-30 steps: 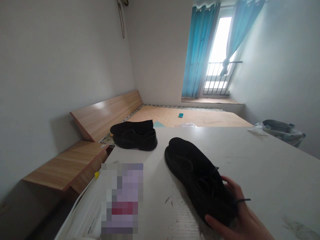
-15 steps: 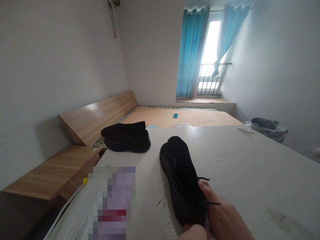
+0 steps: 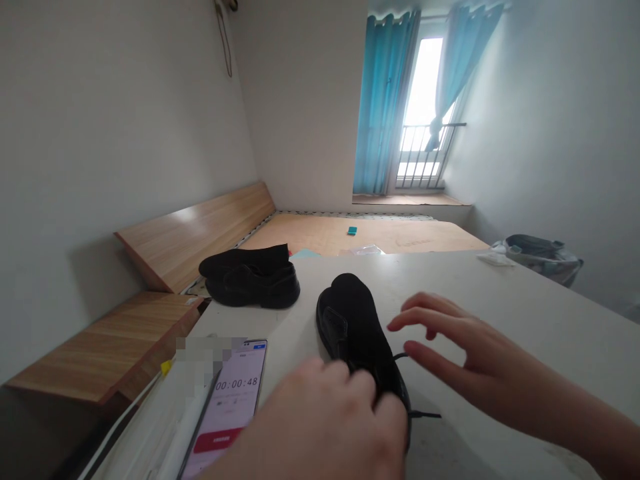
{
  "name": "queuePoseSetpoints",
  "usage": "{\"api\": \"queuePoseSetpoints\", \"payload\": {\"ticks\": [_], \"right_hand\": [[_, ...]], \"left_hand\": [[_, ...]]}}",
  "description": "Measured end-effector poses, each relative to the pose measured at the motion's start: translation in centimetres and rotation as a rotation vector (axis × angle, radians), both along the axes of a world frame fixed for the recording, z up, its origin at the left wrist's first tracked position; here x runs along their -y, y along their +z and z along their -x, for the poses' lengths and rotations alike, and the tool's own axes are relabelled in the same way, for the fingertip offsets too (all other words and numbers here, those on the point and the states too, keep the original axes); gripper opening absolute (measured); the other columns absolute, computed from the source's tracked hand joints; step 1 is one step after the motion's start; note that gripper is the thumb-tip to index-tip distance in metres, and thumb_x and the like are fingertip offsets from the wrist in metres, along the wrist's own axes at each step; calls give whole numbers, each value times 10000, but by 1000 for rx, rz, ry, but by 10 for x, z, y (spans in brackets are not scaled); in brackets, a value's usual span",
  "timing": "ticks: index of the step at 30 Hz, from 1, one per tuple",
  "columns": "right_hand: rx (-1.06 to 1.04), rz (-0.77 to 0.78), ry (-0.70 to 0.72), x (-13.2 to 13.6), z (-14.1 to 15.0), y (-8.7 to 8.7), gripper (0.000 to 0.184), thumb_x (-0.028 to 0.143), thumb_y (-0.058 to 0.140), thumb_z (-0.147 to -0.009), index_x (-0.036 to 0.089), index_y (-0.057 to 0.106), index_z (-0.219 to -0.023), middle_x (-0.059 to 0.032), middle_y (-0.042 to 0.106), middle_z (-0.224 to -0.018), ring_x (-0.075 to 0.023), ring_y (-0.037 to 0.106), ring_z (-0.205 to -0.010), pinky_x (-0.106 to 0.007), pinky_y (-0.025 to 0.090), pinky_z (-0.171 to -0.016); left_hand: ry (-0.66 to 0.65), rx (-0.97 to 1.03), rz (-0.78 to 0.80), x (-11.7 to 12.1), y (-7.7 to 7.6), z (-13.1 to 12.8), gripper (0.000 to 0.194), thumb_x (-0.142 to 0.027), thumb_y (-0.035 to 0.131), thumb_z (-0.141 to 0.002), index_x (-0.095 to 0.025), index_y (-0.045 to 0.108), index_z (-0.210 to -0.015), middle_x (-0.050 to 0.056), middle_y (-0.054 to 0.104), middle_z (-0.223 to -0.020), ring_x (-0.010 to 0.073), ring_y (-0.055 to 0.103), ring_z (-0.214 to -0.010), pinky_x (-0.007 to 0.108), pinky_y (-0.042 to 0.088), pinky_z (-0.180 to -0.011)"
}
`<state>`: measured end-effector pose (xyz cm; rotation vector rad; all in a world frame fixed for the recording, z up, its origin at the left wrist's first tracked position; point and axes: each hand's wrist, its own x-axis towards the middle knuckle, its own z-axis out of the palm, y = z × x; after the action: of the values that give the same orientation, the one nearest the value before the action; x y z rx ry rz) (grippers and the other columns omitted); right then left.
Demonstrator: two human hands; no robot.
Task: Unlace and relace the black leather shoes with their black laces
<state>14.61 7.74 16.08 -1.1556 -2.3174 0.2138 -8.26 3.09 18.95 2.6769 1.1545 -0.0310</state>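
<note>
Left hand curls over a black leather lace-up shoe; right hand hovers open just beside it. It looks light, best gripped midway.

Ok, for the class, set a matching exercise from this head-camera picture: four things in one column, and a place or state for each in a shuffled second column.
Things
1. Left hand
2. Right hand
3. Phone
4. Blue curtain

Places or states
A. Showing 00:00:48
B. Hanging beside the window
C. Fingers on the black shoe
D. Fingers spread, beside the shoe

Pairs: 1-C, 2-D, 3-A, 4-B
</note>
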Motion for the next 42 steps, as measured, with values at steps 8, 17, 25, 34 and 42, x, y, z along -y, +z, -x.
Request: {"api": "queuePoseSetpoints", "payload": {"ticks": [8,17,25,34,42], "right_hand": [[436,10,222,-16,64,7,265,480,764,-710,224,717,-659,-119,666,-878,-328,587,-919,-508,522,-848],[555,212,353,-20,53,23,177,331,683,-811,178,761,-855,-137,628,-1113,-337,516,-1118,-528,411,-999],[646,364,390,-14,60,14,157,165,587,-787,127,728,-846,-116,714,-940,-277,609,-1040,-481,259,-1121],[658,413,411,-17,57,17,211,196,566,-832,129,628,-1022,-122,720,-902,-275,682,-880,-524,328,-1061],[572,601,379,-21,47,30,448,389,499,-904,221,575,-1312,-146,701,-1072,-391,530,-1199,-559,444,-929]], "left_hand": [[244,-209,-84,-42,16,-9,498,-31,417,-802,-186,604,-1237,127,566,-1351,293,543,-1214,463,430,-997],[234,-75,23,-50,19,0,444,-76,396,-774,-209,655,-1110,74,700,-1141,285,653,-1019,418,498,-863],[315,-94,51,-59,27,9,508,-83,431,-734,-317,695,-1100,23,707,-1151,276,653,-1022,399,502,-845],[418,-197,32,-65,23,22,464,-89,464,-717,-332,745,-994,30,747,-1029,288,671,-958,393,496,-782],[422,-209,34,-63,24,18,393,-104,503,-708,-290,757,-944,47,747,-988,287,672,-914,355,481,-710]]}}
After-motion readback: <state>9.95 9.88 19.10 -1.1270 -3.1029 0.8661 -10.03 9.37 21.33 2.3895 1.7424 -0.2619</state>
